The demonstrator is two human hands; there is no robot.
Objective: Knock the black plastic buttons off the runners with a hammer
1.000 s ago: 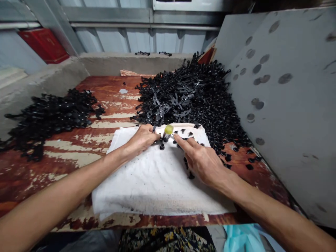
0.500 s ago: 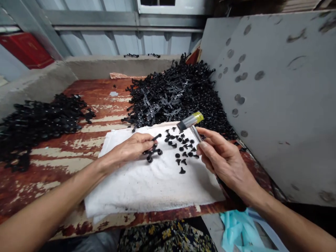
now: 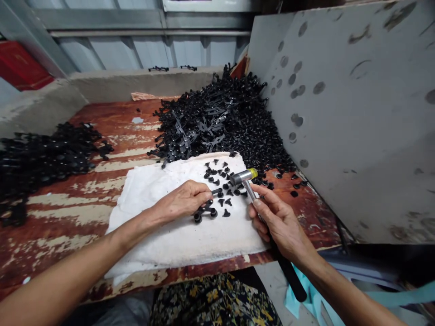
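Note:
My left hand [image 3: 190, 198] is closed on a black linked part [image 3: 205, 210] with round ends, held low over the white cloth [image 3: 152, 244]. One arm of the part points right, close to the small black caps [image 3: 228, 192] scattered on the cloth. In my right hand [image 3: 273, 215] is a small hammer [image 3: 244, 177] with a metal head, one dark face and one yellow face. The fingers wrap round its shaft, and its black handle end sticks out below the palm. The hammer head hangs just over the right side of the caps.
A large heap of black parts [image 3: 220, 117] lies behind the cloth, and a smaller pile [image 3: 50, 151] at the left of the worn red table [image 3: 118, 117]. A grey board [image 3: 340, 136] stands at the right. Loose black pieces lie near its foot.
The view has shifted right. My left hand has brought the black part right and down, nearer the caps. The hammer has tilted and its head sits lower, showing its black handle end.

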